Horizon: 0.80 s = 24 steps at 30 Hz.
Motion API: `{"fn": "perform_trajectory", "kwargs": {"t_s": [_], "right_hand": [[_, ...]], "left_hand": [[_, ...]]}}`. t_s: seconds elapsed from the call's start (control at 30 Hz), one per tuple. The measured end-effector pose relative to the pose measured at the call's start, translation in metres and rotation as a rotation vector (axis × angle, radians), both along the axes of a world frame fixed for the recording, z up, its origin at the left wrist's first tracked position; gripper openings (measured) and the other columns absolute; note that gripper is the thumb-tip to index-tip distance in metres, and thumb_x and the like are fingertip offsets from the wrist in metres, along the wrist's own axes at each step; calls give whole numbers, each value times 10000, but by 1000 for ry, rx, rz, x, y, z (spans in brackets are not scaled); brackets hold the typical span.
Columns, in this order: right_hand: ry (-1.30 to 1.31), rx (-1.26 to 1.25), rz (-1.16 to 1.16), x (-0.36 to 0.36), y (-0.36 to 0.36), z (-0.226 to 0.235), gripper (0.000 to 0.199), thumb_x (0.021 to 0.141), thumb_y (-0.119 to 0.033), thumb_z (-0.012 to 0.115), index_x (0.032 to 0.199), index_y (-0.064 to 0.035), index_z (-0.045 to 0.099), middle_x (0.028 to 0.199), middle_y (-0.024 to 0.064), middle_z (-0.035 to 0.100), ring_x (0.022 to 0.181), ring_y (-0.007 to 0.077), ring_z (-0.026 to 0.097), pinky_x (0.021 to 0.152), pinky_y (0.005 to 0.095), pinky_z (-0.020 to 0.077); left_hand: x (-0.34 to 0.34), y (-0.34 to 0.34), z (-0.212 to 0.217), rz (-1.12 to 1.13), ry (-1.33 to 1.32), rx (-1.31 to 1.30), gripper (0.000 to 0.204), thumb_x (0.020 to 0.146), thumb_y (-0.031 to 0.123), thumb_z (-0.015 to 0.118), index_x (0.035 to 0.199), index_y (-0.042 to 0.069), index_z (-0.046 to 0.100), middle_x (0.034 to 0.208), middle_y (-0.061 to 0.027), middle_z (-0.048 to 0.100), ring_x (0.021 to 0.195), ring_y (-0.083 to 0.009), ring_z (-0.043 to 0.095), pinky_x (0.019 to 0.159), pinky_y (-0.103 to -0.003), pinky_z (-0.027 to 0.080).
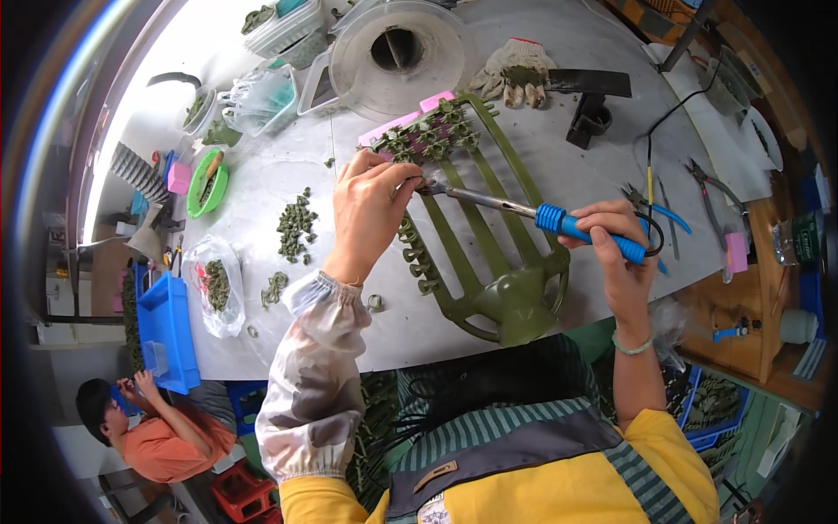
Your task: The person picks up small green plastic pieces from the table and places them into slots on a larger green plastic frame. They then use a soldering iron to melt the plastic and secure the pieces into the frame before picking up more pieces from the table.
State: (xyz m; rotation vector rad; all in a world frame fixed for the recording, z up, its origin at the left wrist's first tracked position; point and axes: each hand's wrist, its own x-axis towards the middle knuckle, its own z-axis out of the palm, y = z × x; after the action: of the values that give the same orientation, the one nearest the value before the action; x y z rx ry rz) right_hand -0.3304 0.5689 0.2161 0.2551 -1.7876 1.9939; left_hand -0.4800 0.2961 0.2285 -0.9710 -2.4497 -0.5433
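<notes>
At the far left, a co-worker in orange (170,444) is seen near a blue tray (166,306). On the grey desk (401,323), a green bowl (221,185), a plastic bag (229,316) of green bits and a loose heap of small green pieces (295,229) are passed next. By the left hand (371,201), whose forearm is covered by a pale sleeve, a small piece, mostly hidden, is pinched between thumb and forefinger. The dark green frame (521,301) is laid slantwise near the desk's front edge; it is formed of long flat bars joined to a smooth rounded cup at the near end. Its left edge is lined with curled loops, and its far end is partly covered by leafy clusters (432,135) beside a pink block (375,135). A soldering iron (541,217) is held over the bars, its blue handle gripped in the fingers of the right hand (628,278) and its metal tip pointed at the left fingertips. Farther right, blue-handled pliers (670,216) are seen.
</notes>
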Motion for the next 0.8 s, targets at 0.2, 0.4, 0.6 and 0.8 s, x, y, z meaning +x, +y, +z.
{"fn": "perform_trajectory", "kwargs": {"t_s": [0.2, 0.4, 0.6, 0.8], "right_hand": [[-28, 69, 6, 8, 6, 12, 107, 939, 9, 574, 958, 52, 671, 1060, 143, 595, 943, 226, 646, 771, 362, 638], [-16, 195, -55, 24, 23, 17, 136, 954, -55, 505, 927, 32, 605, 1012, 156, 598, 733, 227, 639, 657, 334, 584], [-60, 144, -70, 33, 28, 12, 207, 936, -177, 542, 906, 22, 590, 1022, 153, 581, 766, 197, 609, 577, 303, 575], [-50, 191, -75, 36, 24, 18, 188, 941, -169, 532, 905, 8, 584, 1024, 148, 572, 792, 194, 600, 575, 295, 572]], "left_hand": [[-1, -7, -1, -10, 23, -31, 121, 789, 134, 772, 908, 120, 756, 810, 2, 721, 863, -217, 611, 813, -359, 501], [4, -11, 11, -46, 37, 25, 247, 783, 153, 794, 1020, 114, 739, 965, -44, 721, 915, -250, 620, 842, -385, 496], [17, -189, 0, 559, -419, 216, 212, 873, 77, 682, 1080, 53, 719, 900, -99, 732, 803, -290, 708, 754, -360, 550], [80, -302, -49, 667, -401, -227, 361, 741, -16, 713, 1095, 41, 678, 1089, -134, 686, 1050, -300, 653, 844, -361, 550]]}}
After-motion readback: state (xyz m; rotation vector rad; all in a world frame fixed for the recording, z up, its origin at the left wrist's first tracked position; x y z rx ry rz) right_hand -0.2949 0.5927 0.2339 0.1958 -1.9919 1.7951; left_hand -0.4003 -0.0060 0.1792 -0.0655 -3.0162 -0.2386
